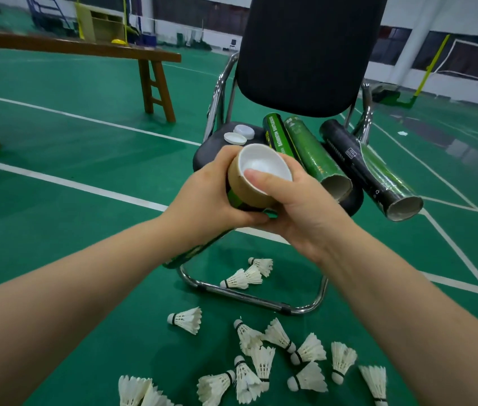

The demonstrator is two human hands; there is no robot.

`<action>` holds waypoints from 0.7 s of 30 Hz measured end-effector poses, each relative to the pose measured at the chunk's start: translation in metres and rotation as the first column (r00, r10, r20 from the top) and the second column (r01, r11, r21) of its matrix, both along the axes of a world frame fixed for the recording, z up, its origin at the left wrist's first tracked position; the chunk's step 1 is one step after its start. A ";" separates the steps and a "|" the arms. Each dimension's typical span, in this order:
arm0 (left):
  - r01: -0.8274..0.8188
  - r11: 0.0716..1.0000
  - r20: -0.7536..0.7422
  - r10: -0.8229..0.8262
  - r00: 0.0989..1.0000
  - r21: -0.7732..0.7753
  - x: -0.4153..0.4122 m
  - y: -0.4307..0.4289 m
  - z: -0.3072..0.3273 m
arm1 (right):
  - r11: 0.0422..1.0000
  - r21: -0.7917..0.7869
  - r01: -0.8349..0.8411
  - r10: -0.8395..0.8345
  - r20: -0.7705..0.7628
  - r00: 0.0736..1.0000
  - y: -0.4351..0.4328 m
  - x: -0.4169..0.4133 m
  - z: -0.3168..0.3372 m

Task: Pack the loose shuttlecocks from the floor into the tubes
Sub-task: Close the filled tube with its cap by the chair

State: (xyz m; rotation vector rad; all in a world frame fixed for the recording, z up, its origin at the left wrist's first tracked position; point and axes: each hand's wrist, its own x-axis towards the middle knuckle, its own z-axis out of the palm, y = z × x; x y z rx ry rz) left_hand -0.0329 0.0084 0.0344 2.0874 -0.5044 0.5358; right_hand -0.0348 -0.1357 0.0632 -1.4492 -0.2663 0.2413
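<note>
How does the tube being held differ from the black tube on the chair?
The held tube is gripped by the left hand and right hand; the black tube lies untouched on the chair seat. The held tube's near end carries a white cap; the black tube's is open. The held tube shows bare brown cardboard there; the black tube is wrapped black. Both are cardboard cylinders.

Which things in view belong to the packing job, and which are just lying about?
Job: held tube, in the grip of left hand and right hand; three open tubes on the chair; two white caps beside them; loose shuttlecocks on the floor.
Lying about: wooden bench; wooden cabinet at the back; yellow post.
</note>
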 end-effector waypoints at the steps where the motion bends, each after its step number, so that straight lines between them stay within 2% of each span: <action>1: 0.009 1.000 0.012 -0.009 1.000 -0.001 -0.001 0.001 0.003 | 1.000 0.021 -0.007 0.007 0.012 1.000 0.000 -0.001 0.002; 5: -0.005 0.998 0.097 0.000 0.995 0.055 -0.009 0.002 0.031 | 0.994 0.059 -0.094 0.083 0.164 0.983 -0.007 -0.007 0.022; 7: -0.054 0.991 0.206 0.028 0.978 0.123 -0.009 0.001 0.050 | 0.996 0.018 -0.085 0.075 0.324 0.943 -0.014 -0.007 0.037; 10: -0.184 0.954 0.393 0.079 0.916 0.237 0.000 0.002 0.069 | 0.971 -0.157 0.178 -0.032 0.658 0.753 -0.019 -0.005 0.053; 12: -0.277 0.922 0.431 0.142 0.891 0.271 0.008 -0.001 0.074 | 0.930 -0.155 0.332 -0.096 0.772 0.628 -0.019 0.000 0.053; 15: -0.396 0.871 0.428 0.253 0.868 0.289 0.022 -0.014 0.073 | 0.871 -0.119 0.476 -0.156 0.852 0.499 -0.023 0.012 0.043; 17: -0.416 0.855 0.362 0.298 0.883 0.311 0.033 -0.026 0.070 | 0.836 -0.124 0.535 -0.164 0.874 0.458 -0.029 0.025 0.033; 21: -0.240 0.903 0.140 0.202 0.969 0.356 0.068 -0.049 0.051 | 0.788 -0.166 0.593 -0.137 0.891 0.432 -0.048 0.052 0.004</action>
